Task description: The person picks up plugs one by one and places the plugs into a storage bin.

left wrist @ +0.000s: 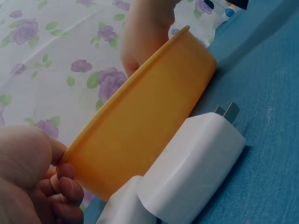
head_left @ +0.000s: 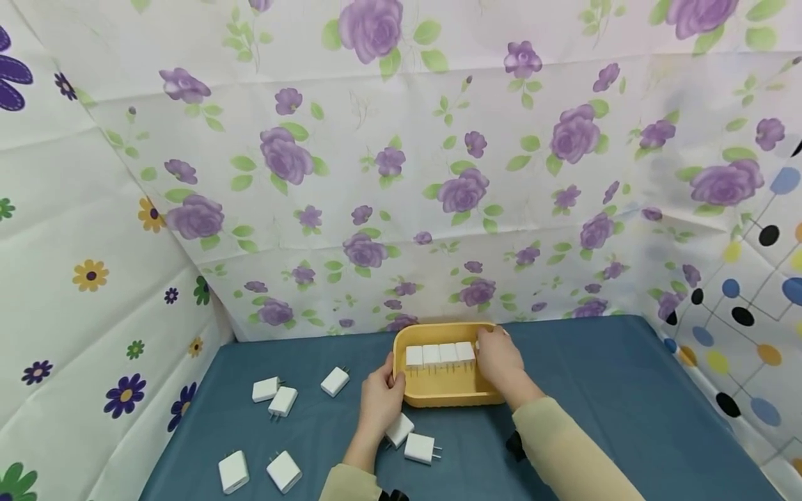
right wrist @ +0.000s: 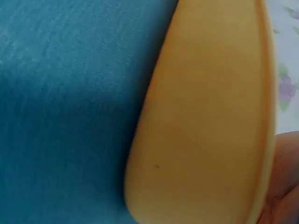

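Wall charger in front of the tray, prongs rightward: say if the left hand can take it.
Probably not yet: the left hand grips the yellow tray, though the wall charger lies uncovered.

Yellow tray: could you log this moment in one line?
left hand holds tray edge; right hand at tray's right end; chargers inside

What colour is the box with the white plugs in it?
The box is yellow-orange, best seen in the head view.
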Demonstrator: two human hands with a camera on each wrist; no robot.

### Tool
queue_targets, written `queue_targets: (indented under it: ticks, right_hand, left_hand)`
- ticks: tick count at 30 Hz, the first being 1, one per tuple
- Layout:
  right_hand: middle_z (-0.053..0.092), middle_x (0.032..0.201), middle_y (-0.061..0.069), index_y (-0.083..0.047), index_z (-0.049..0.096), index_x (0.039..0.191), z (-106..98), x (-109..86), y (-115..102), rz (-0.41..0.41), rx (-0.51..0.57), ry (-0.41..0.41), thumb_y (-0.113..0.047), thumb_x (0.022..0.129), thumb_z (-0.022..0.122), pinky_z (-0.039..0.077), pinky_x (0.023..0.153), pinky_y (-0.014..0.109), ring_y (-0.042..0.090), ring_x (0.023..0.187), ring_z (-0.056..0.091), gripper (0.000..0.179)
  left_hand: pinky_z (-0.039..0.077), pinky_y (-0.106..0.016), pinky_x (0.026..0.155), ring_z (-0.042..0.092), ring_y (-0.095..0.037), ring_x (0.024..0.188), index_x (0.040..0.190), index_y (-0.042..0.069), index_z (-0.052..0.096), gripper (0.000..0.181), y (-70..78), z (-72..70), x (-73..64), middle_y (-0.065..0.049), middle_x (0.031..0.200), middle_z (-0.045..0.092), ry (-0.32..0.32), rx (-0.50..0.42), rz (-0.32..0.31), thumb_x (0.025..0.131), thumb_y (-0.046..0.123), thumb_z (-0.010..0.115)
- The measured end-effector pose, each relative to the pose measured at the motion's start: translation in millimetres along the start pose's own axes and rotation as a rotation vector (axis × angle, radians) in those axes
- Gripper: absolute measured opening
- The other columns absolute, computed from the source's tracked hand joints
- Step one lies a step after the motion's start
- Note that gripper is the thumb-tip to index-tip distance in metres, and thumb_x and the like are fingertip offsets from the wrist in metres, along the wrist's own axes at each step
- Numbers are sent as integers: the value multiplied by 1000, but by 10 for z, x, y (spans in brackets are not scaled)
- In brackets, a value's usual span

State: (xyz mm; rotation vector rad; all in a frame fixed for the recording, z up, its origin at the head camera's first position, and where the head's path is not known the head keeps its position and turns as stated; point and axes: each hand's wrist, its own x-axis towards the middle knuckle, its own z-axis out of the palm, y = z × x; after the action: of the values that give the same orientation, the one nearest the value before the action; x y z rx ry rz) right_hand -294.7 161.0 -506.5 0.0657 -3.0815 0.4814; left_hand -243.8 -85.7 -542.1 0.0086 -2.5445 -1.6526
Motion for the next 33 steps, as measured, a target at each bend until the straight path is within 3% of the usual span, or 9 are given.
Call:
queue_targets:
  ticks: [6,12,15,19,22,24,27,31,33]
  right_hand:
    - [55,135,37,3,65,132,-11,-47,56,4,11,1,-6,100,72,59,78,58,48,106,67,34]
    - [70,99,21,0,63,130,-36,-48,71,19,-15,-46,-1,101,68,59,70,54,37,85,71,30]
    - [70,93,19,0,62,135,-20,-74,83,31,-20,-51,1,101,65,59,67,53,36,80,71,34]
    - [73,110,22,-2,62,144,-70,-182,141,25,48,41,-2,100,66,59,71,55,39,88,72,44]
    - [72,124,23,-4,64,145,-134,-322,269,31,224,189,-7,102,66,58,79,56,39,99,72,43]
    - [71,126,22,-6,65,144,-148,-434,403,65,359,278,-12,104,65,58,82,55,38,103,71,41]
    - [70,130,21,-7,63,148,-150,-600,603,153,549,301,-22,107,64,57,87,54,37,112,69,43]
    - [61,143,22,-9,53,156,-122,-743,772,237,736,136,-40,110,61,57,93,50,37,122,64,56]
    - [60,144,23,-7,50,157,-95,-773,797,245,801,65,-45,110,61,58,91,47,35,120,64,62]
  left_hand:
    - [33,-25,53,46,-14,62,155,-5,50,51,32,39,-9,1,68,47,-11,-28,7,107,7,62]
    - [35,-26,54,53,-16,68,156,-6,48,52,59,54,2,-6,74,55,1,-40,-4,107,6,61]
    - [46,-28,63,65,-20,87,155,-4,51,51,54,65,-6,-18,92,69,5,-13,-6,107,7,63]
    - [57,-37,85,65,-24,123,154,-5,52,51,41,90,-6,-24,141,65,12,-10,13,106,7,63]
    - [58,-37,87,64,-24,125,156,-6,49,52,34,96,-6,-23,149,60,9,-30,10,107,7,62]
    - [56,-32,80,66,-23,116,156,-6,48,53,33,86,-8,-26,139,66,1,-34,-1,107,7,62]
    - [50,-28,70,66,-22,106,156,-7,49,52,28,55,-18,-26,125,70,6,-28,-1,107,5,63]
    - [43,-27,63,65,-20,93,154,-8,51,51,18,12,-21,-14,90,68,17,-17,21,106,5,64]
    - [39,-26,59,60,-19,80,155,-7,50,52,19,-4,-18,-7,75,56,8,-13,20,106,6,63]
